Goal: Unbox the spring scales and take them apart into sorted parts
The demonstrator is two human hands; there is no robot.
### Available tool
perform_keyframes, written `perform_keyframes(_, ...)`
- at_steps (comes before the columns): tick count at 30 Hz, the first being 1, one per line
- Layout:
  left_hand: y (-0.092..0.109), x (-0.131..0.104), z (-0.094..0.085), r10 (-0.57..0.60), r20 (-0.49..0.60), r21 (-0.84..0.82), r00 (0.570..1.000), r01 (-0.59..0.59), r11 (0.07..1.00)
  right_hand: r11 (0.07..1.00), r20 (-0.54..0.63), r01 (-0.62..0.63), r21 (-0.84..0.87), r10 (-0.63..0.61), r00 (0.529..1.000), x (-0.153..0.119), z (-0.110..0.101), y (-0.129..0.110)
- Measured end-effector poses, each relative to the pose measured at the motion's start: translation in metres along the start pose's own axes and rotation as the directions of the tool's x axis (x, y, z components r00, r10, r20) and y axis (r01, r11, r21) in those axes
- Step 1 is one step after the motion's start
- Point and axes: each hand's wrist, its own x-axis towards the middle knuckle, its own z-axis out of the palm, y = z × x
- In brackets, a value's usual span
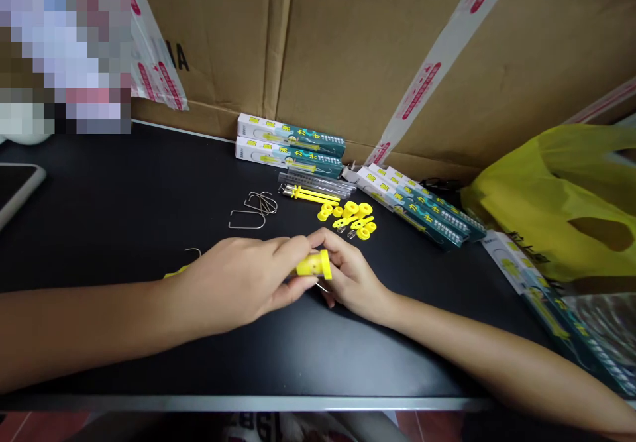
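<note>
My left hand (253, 273) is closed around a spring scale, of which the yellow capped end (314, 265) shows between thumb and fingers. The rest of the scale is hidden by the hand. Against that end, my right hand (355, 273) has its fingers curled in, with a bent wire hook (322, 287) running into them. How much of the hook they cover cannot be seen. Behind my left wrist lies another yellow piece (176, 272) with a wire hook (193, 251), mostly covered.
Beyond my hands lie wire hooks (247, 219), clear tubes (318, 182), yellow rods (315, 195), small yellow caps (350, 209) and springs (352, 234). Printed boxes (291, 154) line the back, more boxes (417, 207) the right. A yellow bag (536, 197) and cardboard (348, 51) border the black table (298, 356).
</note>
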Motion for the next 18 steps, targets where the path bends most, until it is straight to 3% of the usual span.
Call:
perform_keyframes(3,-0.004,0.002,0.003,-0.081,0.059,0.061,0.995,0.078,0.995,0.991,-0.021,0.052,-0.124,-0.055,0.998,0.0,-0.001,-0.002)
perform_keyframes(6,-0.009,0.002,0.011,-0.087,0.033,0.096,0.996,0.084,0.992,0.963,-0.051,0.063,-0.264,-0.079,0.996,0.001,-0.005,-0.005)
perform_keyframes(12,-0.011,-0.002,0.024,0.07,-0.08,0.185,0.994,-0.054,0.981,0.966,-0.132,-0.076,-0.248,0.044,0.99,0.01,-0.023,-0.008)
perform_keyframes(18,-0.012,-0.002,0.032,0.157,-0.087,0.192,0.984,-0.139,0.972,0.952,-0.01,-0.023,-0.305,0.021,1.0,0.045,-0.02,-0.015)
